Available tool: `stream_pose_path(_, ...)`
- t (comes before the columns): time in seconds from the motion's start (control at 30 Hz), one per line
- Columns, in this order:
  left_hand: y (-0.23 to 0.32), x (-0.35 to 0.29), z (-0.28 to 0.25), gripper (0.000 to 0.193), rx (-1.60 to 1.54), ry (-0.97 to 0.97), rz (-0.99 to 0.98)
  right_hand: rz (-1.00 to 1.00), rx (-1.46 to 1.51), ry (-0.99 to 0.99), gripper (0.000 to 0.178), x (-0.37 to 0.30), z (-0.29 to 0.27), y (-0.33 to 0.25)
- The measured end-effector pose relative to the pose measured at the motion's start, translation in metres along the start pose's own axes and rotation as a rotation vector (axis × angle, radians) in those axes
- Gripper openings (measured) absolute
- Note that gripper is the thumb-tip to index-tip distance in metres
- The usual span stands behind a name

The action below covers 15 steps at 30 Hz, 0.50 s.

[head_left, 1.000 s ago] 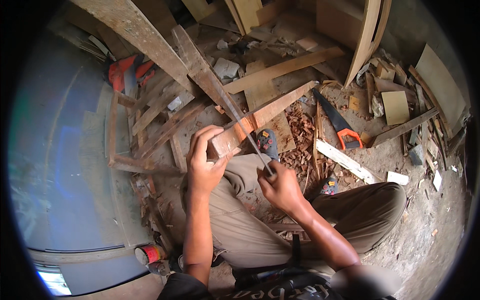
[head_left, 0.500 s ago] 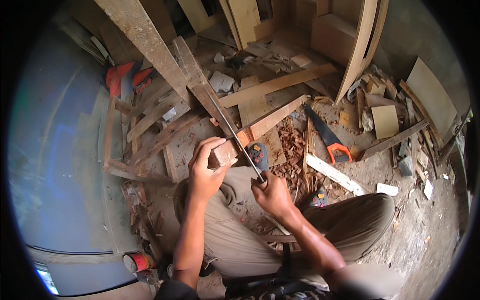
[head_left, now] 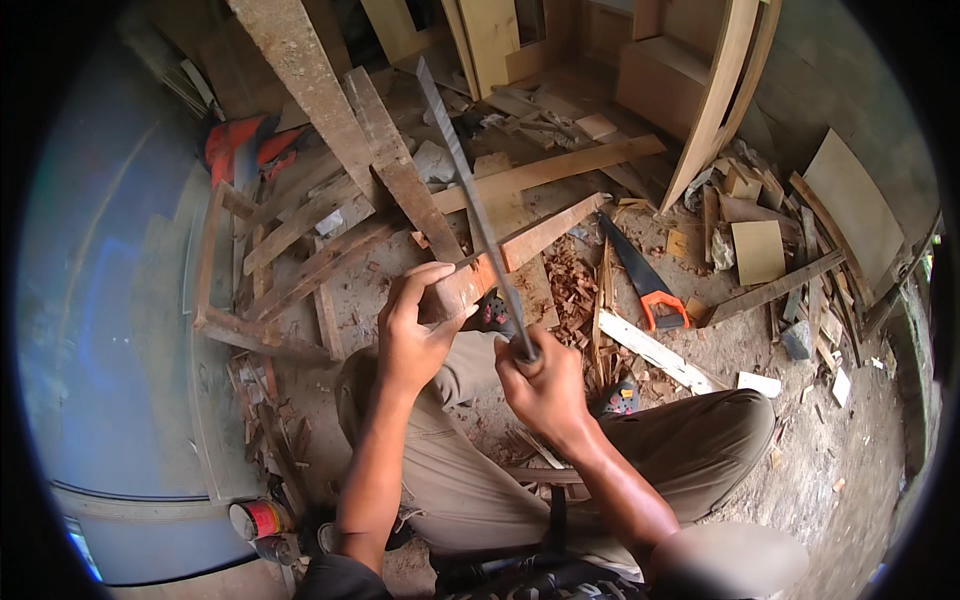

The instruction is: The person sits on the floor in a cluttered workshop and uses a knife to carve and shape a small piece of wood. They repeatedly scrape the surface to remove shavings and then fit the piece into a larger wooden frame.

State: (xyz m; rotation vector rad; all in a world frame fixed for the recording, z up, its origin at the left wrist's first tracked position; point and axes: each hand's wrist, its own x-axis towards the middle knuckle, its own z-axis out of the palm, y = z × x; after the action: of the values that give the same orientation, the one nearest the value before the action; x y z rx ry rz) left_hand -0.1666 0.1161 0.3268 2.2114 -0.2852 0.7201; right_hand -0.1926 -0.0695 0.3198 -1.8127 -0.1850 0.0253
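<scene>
At the centre, my left hand [head_left: 408, 335] grips the near end of a reddish-brown length of wood [head_left: 552, 232], fingers on one side and thumb on the other. That piece slants away to the right and has a freshly cut, brighter orange section near my fingers. My right hand [head_left: 548, 385] is closed around the dark handle of a long, narrow machete [head_left: 462, 165]. Its steel blade points up and away, crossing in front of the wood at the bright section. Whether blade and wood touch, I cannot tell.
Wood chips [head_left: 572, 285] cover the ground beyond my knees. A handsaw with an orange handle [head_left: 645, 270] lies right of them, near a white-painted strip [head_left: 655, 352]. Old beams [head_left: 395, 160] lean at the left, and offcuts [head_left: 760, 250] pile up at the right.
The machete has been raised, its tip now higher in view and its blade face turned more visible. My left hand keeps its hold on the wood.
</scene>
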Motion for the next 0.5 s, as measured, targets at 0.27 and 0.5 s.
stream_pose_path(0.27, -0.015, -0.007, 0.008, 0.047, -0.068, 0.008, -0.019, 0.063, -0.183, -0.095, 0.02, 0.015, 0.007, 0.055)
stream_pose_path(0.5, 0.008, 0.0, 0.009, 0.046, 0.019, 0.016, -0.088, -0.18, 0.044, 0.113, 0.017, 0.002, 0.002, 0.015)
